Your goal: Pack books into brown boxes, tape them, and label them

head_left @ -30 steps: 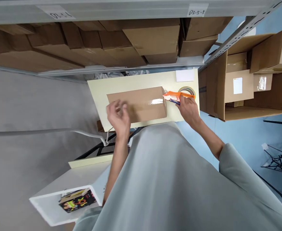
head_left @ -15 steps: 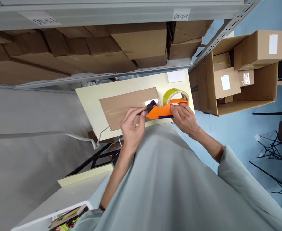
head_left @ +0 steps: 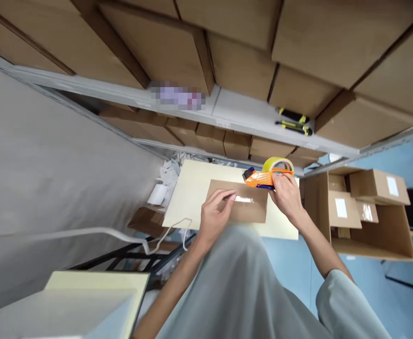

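My right hand (head_left: 287, 195) grips an orange tape dispenser (head_left: 261, 178) by its handle. A roll of yellow tape (head_left: 270, 163) sits in the dispenser, and its dark cutting head points left, above the box. Below it lies a flat brown cardboard box (head_left: 250, 214) with a shiny strip of clear tape (head_left: 244, 199) on its top. My left hand (head_left: 216, 216) is over the box's left part, thumb and fingers pinched together at the left end of that strip. Whatever is between those fingertips is too small to make out.
The box rests on a pale yellow tabletop (head_left: 183, 202). Shelves of cartons (head_left: 240, 61) rise behind it, with two box cutters (head_left: 294, 121) on one ledge. At right stands a large open carton (head_left: 315, 200) with smaller boxes inside. A white cable (head_left: 100, 231) runs at left.
The view has tilted up, showing more shelf. The dispenser has moved away from my left fingertips, up and to the right. The box now lies squarer to the view.
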Tool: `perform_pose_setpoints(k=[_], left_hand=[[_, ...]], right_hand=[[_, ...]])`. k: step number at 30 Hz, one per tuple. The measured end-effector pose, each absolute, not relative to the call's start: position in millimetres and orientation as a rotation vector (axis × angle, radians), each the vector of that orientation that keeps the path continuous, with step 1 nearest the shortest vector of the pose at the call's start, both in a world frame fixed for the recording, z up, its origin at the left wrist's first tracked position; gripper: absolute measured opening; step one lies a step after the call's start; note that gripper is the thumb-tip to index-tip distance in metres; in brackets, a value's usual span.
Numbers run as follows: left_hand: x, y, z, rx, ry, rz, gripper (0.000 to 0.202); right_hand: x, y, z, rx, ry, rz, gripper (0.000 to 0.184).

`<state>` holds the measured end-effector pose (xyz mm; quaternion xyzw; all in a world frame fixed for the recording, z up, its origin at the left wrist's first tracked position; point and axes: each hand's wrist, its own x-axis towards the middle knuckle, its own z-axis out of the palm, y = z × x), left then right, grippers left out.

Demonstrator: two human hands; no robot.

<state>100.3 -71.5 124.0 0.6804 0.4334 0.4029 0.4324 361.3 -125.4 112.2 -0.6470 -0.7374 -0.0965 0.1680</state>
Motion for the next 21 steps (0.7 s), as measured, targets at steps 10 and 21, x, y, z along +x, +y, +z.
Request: perform_pose_setpoints(k=[10, 21], left_hand=[[82.5, -40.0, 144.9, 1.53, 1.03, 1.199, 0.016], [84.4, -42.3, 128.3, 1.359, 0.959, 1.111, 0.029]], right_hand=[[378.5, 52.3, 162.0, -1.98, -2.12, -0.201, 0.046], [374.8, 150.7, 170.4, -2.39, -2.132, 0.13, 0.053]])
